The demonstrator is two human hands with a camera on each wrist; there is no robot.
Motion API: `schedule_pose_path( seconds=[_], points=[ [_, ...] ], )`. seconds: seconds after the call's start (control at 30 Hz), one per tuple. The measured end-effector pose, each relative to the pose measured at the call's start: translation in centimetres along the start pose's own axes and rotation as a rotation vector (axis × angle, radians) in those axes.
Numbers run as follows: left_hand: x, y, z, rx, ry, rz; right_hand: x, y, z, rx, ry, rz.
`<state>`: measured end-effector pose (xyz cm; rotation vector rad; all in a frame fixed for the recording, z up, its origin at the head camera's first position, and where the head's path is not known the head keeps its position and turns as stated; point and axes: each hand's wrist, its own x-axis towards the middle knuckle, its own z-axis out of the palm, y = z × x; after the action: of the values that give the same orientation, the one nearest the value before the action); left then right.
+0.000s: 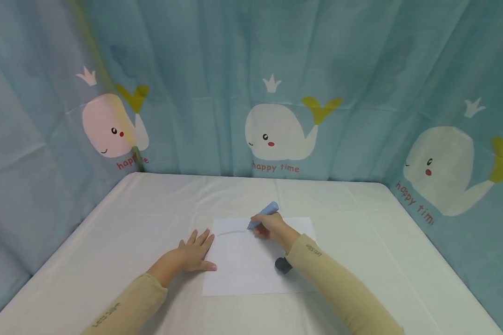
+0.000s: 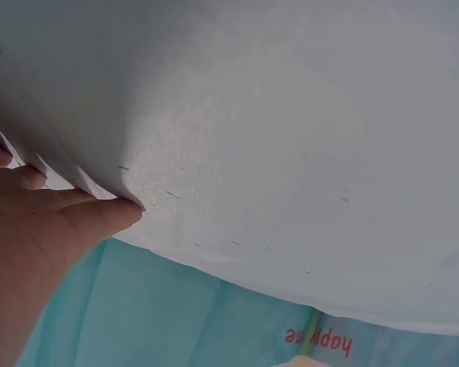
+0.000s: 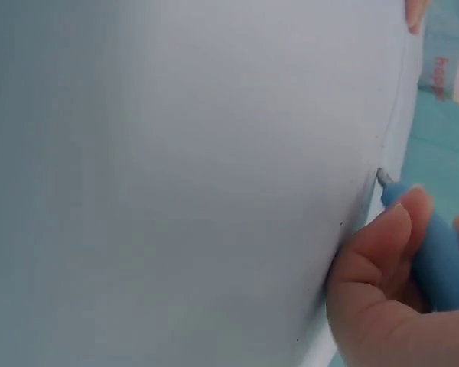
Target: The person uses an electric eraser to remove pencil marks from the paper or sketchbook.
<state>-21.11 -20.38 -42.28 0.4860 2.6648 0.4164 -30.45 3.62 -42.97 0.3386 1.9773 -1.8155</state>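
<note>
A sheet of white paper (image 1: 243, 274) lies on the white table. My right hand (image 1: 270, 225) pinches a light blue marker (image 1: 270, 208) between thumb and fingers, its back end tilted up to the right. In the right wrist view the marker's grey tip (image 3: 382, 177) is down at the white surface. A thin, faint line (image 1: 230, 232) runs across the upper left of the paper and ends close to the tip. With fingers spread, my left hand (image 1: 194, 255) rests at the paper's left edge, thumb over the sheet. The left wrist view shows that hand's thumb (image 2: 111, 218) flat along the surface.
A small black object (image 1: 282, 265), partly hidden by my right sleeve (image 1: 331, 279), sits on the lower right of the paper. White cloth covers the table (image 1: 167, 195). Blue-green curtains (image 1: 201, 56) printed with whales hang behind it and along both sides.
</note>
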Motion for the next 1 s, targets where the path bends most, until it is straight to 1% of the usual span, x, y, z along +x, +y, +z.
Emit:
schedule_pose_path(
  seconds=[0.13, 0.23, 0.53, 0.63, 0.77, 0.87, 1.0],
  points=[
    [-0.1, -0.1, 0.1, 0.001, 0.0, -0.012, -0.1, 0.2, 0.0, -0.017, -0.043, -0.007],
    [-0.2, -0.1, 0.1, 0.002, -0.003, -0.022, -0.3, 0.2, 0.2, -0.008, -0.041, -0.012],
    [-0.2, 0.2, -0.1, 0.011, 0.002, -0.011, -0.3, 0.0, 1.0, 0.015, 0.056, 0.0],
    [-0.1, 0.1, 0.1, 0.013, 0.004, -0.01, -0.3, 0.1, 1.0, 0.02, 0.07, 0.001],
    [0.0, 0.0, 0.3, 0.019, 0.005, -0.015, -0.4, 0.1, 1.1, -0.037, 0.028, 0.02],
    [-0.2, 0.0, 0.1, 0.017, 0.004, -0.02, -0.4, 0.0, 1.1, -0.038, 0.012, 0.031],
    [-0.3, 0.1, -0.1, 0.003, 0.004, -0.011, -0.3, -0.1, 1.1, -0.023, 0.023, 0.04]
  ],
)
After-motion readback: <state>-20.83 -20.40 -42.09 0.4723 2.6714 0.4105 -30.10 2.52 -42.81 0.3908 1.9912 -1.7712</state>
